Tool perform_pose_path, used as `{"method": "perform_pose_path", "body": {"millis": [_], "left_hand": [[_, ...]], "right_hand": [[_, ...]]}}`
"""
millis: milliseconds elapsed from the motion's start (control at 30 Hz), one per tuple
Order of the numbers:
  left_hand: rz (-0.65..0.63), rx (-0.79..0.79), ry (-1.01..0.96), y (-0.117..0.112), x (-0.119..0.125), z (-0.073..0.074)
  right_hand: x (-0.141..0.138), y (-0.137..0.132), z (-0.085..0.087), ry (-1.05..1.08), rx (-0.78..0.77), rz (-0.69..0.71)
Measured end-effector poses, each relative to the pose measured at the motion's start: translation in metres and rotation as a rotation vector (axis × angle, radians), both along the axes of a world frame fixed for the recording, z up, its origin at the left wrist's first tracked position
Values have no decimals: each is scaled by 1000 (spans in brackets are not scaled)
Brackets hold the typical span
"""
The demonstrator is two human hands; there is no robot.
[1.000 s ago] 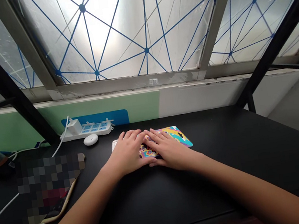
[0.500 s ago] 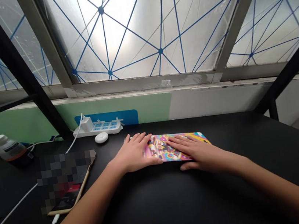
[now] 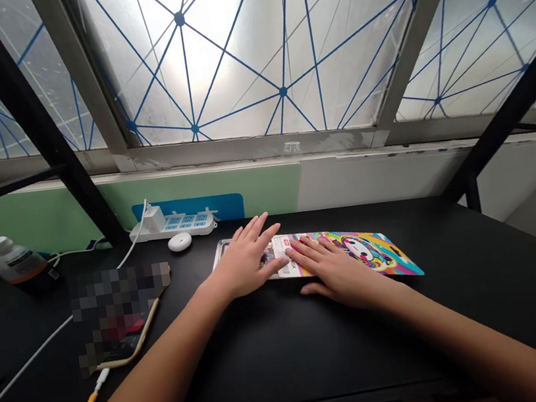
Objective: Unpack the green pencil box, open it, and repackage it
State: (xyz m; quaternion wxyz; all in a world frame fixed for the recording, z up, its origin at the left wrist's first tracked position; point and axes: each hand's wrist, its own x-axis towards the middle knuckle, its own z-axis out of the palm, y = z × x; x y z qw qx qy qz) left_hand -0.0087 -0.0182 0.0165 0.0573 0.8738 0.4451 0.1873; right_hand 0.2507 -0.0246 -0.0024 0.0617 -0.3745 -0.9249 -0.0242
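Desk centre: cartoon-printed flat pack (image 3: pixel 360 254) lying on black desk (image 3: pixel 319 353), clear plastic edge (image 3: pixel 219 258) at its left end.
Left hand (image 3: pixel 249 261): open, fingers spread, thumb on pack, no grip.
Right hand (image 3: pixel 338 272): open, flat on pack middle, no grip.

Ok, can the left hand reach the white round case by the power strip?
Probably yes: the left hand sits close to the white round case, with only black desk between them.
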Motion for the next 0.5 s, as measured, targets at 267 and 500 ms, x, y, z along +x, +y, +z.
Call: {"method": "perform_pose_path", "body": {"millis": [267, 500], "left_hand": [[98, -238, 123, 14, -2, -11], [203, -240, 113, 24, -29, -9]], "right_hand": [[54, 8, -18, 65, 72, -13], [93, -14, -6, 156, 445, -166]]}}
